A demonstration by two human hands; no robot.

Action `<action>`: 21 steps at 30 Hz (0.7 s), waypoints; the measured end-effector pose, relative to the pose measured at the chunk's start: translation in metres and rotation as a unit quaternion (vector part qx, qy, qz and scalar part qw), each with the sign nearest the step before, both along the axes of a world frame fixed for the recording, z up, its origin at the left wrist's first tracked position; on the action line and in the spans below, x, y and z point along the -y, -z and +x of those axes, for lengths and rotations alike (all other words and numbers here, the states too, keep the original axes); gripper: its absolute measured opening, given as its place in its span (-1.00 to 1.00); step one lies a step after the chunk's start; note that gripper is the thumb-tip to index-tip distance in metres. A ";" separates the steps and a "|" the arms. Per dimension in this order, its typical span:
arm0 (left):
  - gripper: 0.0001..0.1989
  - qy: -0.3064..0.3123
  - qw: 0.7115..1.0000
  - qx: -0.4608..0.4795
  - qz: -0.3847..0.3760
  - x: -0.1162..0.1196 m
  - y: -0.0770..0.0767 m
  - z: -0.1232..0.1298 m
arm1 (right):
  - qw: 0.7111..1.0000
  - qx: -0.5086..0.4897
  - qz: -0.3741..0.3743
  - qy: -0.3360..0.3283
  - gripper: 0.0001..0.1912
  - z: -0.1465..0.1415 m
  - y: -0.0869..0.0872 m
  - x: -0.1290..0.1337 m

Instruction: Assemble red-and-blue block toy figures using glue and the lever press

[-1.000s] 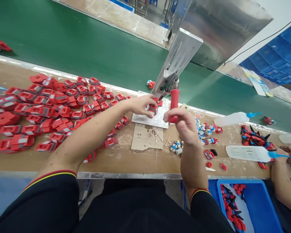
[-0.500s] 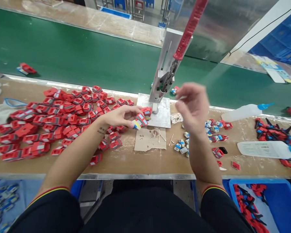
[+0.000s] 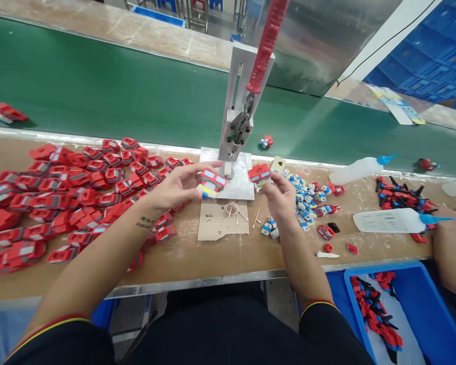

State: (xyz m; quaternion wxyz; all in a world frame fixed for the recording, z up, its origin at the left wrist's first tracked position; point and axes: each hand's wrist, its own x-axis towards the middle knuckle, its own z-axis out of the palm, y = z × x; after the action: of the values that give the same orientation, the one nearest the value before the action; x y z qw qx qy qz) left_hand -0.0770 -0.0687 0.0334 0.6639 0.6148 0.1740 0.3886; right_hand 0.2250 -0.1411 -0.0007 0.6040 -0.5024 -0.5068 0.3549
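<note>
My left hand (image 3: 178, 188) grips a small red toy vehicle part (image 3: 214, 181) with pale windows and a blue, white and yellow lower side. In the fingers of my right hand (image 3: 279, 195) is a second red toy part (image 3: 259, 174), with some yellow on its underside. The two parts are held apart in front of a metal lever press (image 3: 235, 106) with a red handle. Below the hands lies a torn cardboard piece (image 3: 209, 228) with swabs and a small ring on it.
Red toy parts (image 3: 76, 187) are heaped at left; blue-and-white pieces (image 3: 306, 197) lie at right. White bottles (image 3: 383, 221) with blue tips and a knife (image 3: 327, 255) are farther right. A blue bin (image 3: 427, 304) stands below. Behind runs a green belt (image 3: 137, 91). A co-worker's hand (image 3: 446, 215) is at far right.
My right hand has come down and inward from its raised, blurred position and now holds a red part. My left hand keeps its part. The view has shifted right, and a co-worker's arm has appeared.
</note>
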 end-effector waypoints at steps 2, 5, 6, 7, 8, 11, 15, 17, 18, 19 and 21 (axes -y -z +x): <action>-0.43 -0.079 0.995 0.022 -0.059 -0.006 0.013 -0.002 | 0.994 0.097 -0.006 0.044 -0.71 0.034 -0.007 -0.039; -0.42 -0.130 0.984 0.030 -0.122 -0.018 0.031 -0.001 | 0.929 0.364 -0.037 0.057 -0.64 0.067 -0.022 -0.111; -0.40 -0.137 0.982 0.025 -0.129 -0.022 0.036 0.002 | 0.889 0.453 -0.055 0.040 -0.61 0.070 -0.025 -0.134; -0.38 -0.145 0.981 0.020 -0.127 -0.026 0.040 0.006 | 0.851 0.520 -0.074 0.020 -0.59 0.069 -0.027 -0.155; -0.36 -0.154 0.981 0.015 -0.120 -0.030 0.044 0.011 | 0.835 0.543 -0.082 0.009 -0.58 0.067 -0.026 -0.171; -0.30 -0.180 0.980 -0.011 -0.080 -0.043 0.051 0.030 | 0.818 0.567 -0.095 -0.016 -0.57 0.054 -0.016 -0.196; -0.37 -0.199 0.975 -0.099 0.013 -0.059 0.057 0.053 | 0.819 0.569 -0.075 0.013 -0.53 0.057 -0.015 -0.194; -0.41 -0.194 0.969 -0.139 0.061 -0.065 0.058 0.061 | 0.844 0.531 -0.009 0.071 -0.53 0.060 -0.033 -0.187; -0.41 -0.190 0.967 -0.149 0.079 -0.067 0.059 0.064 | 0.861 0.498 0.044 0.098 -0.53 0.059 -0.046 -0.183; -0.41 -0.186 0.966 -0.154 0.092 -0.069 0.060 0.066 | 0.876 0.456 0.107 0.117 -0.52 0.055 -0.061 -0.179; -0.41 -0.173 0.967 -0.150 0.111 -0.073 0.062 0.069 | 0.890 0.393 0.211 0.097 -0.47 0.036 -0.094 -0.168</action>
State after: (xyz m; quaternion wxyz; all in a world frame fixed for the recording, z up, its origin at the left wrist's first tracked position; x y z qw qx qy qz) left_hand -0.0078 0.0039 -0.0282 0.4807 0.6962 0.3313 0.4177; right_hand 0.2608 0.0270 0.0933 0.4788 -0.5084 -0.7142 -0.0472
